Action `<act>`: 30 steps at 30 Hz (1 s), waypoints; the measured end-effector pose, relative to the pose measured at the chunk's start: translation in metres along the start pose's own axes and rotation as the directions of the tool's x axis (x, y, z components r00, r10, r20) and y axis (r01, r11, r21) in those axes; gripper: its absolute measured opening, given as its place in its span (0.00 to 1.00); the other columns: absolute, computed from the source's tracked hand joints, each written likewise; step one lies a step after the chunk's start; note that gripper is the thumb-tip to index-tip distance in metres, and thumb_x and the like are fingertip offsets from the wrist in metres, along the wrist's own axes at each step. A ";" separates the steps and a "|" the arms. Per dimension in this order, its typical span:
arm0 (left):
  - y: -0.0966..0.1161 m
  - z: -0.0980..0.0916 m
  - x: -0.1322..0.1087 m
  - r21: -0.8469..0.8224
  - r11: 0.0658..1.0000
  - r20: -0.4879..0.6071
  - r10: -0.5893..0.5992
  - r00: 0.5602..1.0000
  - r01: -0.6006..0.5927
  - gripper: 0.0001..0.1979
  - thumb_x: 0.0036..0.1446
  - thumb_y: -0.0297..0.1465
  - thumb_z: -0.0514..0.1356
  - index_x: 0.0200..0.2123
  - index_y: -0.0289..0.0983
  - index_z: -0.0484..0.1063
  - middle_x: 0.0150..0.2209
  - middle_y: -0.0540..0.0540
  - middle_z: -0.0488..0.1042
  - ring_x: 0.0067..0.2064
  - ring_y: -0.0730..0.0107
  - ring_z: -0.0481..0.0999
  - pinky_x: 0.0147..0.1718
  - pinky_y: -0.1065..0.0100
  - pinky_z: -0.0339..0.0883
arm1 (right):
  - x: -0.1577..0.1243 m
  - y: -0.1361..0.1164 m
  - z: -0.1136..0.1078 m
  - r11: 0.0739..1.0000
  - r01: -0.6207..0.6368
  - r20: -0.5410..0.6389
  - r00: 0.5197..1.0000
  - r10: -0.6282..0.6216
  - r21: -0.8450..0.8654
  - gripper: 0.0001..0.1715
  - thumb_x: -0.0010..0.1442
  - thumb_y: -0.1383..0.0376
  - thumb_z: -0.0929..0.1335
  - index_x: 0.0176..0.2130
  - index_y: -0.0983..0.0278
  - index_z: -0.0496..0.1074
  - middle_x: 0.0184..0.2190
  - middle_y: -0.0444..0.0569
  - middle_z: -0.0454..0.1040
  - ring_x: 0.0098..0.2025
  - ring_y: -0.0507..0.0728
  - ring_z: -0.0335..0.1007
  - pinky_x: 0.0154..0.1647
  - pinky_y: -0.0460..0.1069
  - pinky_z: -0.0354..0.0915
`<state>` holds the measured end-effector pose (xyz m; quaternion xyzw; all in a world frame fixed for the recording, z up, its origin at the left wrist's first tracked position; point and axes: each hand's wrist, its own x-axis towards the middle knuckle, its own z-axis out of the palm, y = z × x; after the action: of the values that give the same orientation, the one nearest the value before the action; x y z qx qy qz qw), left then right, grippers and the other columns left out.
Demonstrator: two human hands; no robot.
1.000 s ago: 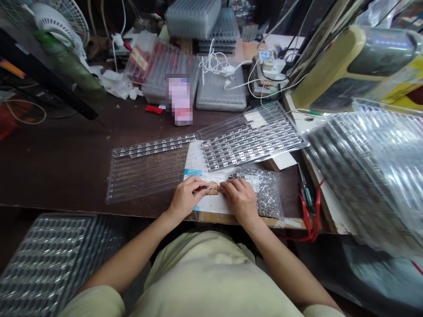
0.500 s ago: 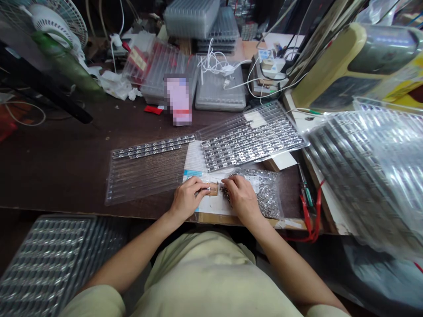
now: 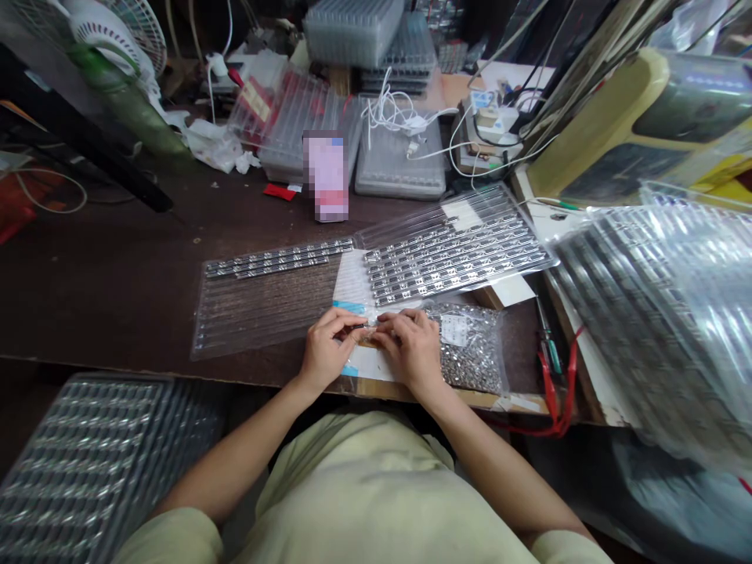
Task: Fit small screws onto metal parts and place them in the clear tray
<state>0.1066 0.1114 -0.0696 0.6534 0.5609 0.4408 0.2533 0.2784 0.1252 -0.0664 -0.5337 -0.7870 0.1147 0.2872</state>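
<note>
Small dark part, perhaps metal-edged, between the left fingers

Two hands, one parts bag, one fan, one bottle

The table looks like dark brown wood, smooth with a dull sheen. The left tray and right tray on it are thin, clear plastic, ribbed and glossy; the parts lined up in the right one are shiny metal with black areas. At the near right, a bag of crinkly clear plastic shows glinting metal bits. Beside it, the sheet looks like matt white paper. The shirt is pale, matt cloth, softly creased. Far left, the bottle is green, see-through and glossy.
</note>
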 end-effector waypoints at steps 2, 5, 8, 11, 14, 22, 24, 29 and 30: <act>-0.001 0.000 0.000 0.000 1.000 -0.001 -0.001 1.000 0.001 0.05 0.56 0.32 0.62 0.36 0.40 0.78 0.36 0.45 0.75 0.38 0.66 0.76 0.33 0.68 0.72 | 0.001 0.000 0.002 1.000 -0.001 -0.004 1.000 0.001 0.008 0.07 0.57 0.57 0.71 0.31 0.57 0.77 0.39 0.44 0.76 0.44 0.56 0.63 0.43 0.51 0.52; -0.002 0.000 0.000 0.001 1.000 0.008 -0.008 1.000 0.008 0.05 0.55 0.32 0.62 0.36 0.40 0.78 0.36 0.45 0.75 0.38 0.67 0.76 0.32 0.68 0.72 | 0.000 0.000 0.003 1.000 -0.005 0.023 1.000 0.005 -0.009 0.06 0.57 0.57 0.71 0.32 0.55 0.79 0.36 0.45 0.75 0.42 0.56 0.61 0.42 0.52 0.52; -0.003 0.000 -0.001 -0.012 1.000 0.012 -0.011 1.000 0.011 0.06 0.56 0.32 0.62 0.36 0.40 0.78 0.36 0.45 0.75 0.37 0.68 0.75 0.31 0.70 0.71 | -0.001 0.000 0.002 1.000 -0.009 0.046 0.999 0.009 -0.002 0.06 0.58 0.58 0.71 0.35 0.54 0.79 0.35 0.44 0.75 0.41 0.55 0.61 0.42 0.52 0.52; -0.003 0.001 -0.001 -0.027 1.000 0.008 -0.005 1.000 0.005 0.06 0.56 0.32 0.62 0.36 0.40 0.78 0.35 0.45 0.74 0.36 0.69 0.75 0.30 0.70 0.71 | -0.002 0.001 0.002 1.000 -0.015 0.054 0.998 0.013 0.022 0.05 0.58 0.59 0.70 0.35 0.53 0.79 0.35 0.44 0.75 0.41 0.55 0.60 0.41 0.52 0.52; -0.004 0.001 -0.001 -0.033 0.999 0.010 -0.001 1.000 0.002 0.06 0.56 0.32 0.62 0.37 0.39 0.78 0.35 0.45 0.74 0.36 0.69 0.75 0.30 0.71 0.71 | -0.002 0.000 0.002 1.000 0.001 0.060 0.998 -0.003 0.029 0.06 0.59 0.58 0.70 0.36 0.52 0.79 0.35 0.44 0.75 0.41 0.55 0.61 0.42 0.52 0.52; -0.003 0.001 0.000 -0.043 0.998 0.028 -0.038 0.999 0.039 0.07 0.55 0.32 0.62 0.37 0.39 0.78 0.35 0.45 0.75 0.36 0.68 0.75 0.28 0.71 0.71 | -0.002 0.008 -0.002 0.979 0.006 -0.009 1.000 -0.008 -0.204 0.11 0.62 0.57 0.66 0.41 0.54 0.78 0.37 0.48 0.73 0.42 0.57 0.58 0.42 0.54 0.50; -0.002 0.001 0.001 -0.046 0.997 0.024 -0.065 0.998 0.066 0.06 0.55 0.32 0.62 0.36 0.39 0.78 0.35 0.45 0.75 0.35 0.69 0.75 0.27 0.71 0.70 | -0.002 0.010 -0.001 0.966 0.007 -0.048 0.999 -0.020 -0.260 0.11 0.63 0.57 0.66 0.38 0.55 0.77 0.36 0.48 0.74 0.41 0.58 0.58 0.42 0.55 0.49; 0.003 0.002 0.004 -0.013 0.998 0.034 -0.061 0.998 0.062 0.07 0.56 0.33 0.62 0.36 0.39 0.78 0.36 0.45 0.74 0.34 0.69 0.75 0.27 0.71 0.69 | -0.004 0.011 0.002 0.939 0.081 -0.028 0.995 -0.096 -0.333 0.10 0.64 0.60 0.65 0.35 0.58 0.75 0.33 0.46 0.75 0.38 0.57 0.57 0.41 0.54 0.47; 0.006 0.003 0.005 0.009 0.999 0.050 -0.031 0.998 0.031 0.07 0.56 0.34 0.62 0.37 0.39 0.78 0.35 0.45 0.74 0.35 0.69 0.74 0.29 0.71 0.69 | -0.004 0.012 0.002 0.936 0.091 -0.013 0.995 -0.102 -0.340 0.09 0.64 0.61 0.65 0.35 0.59 0.74 0.32 0.46 0.75 0.38 0.57 0.57 0.40 0.54 0.47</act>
<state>0.1119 0.1152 -0.0647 0.6565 0.5662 0.4180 0.2714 0.2873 0.1263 -0.0751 -0.5377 -0.8158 -0.0446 0.2082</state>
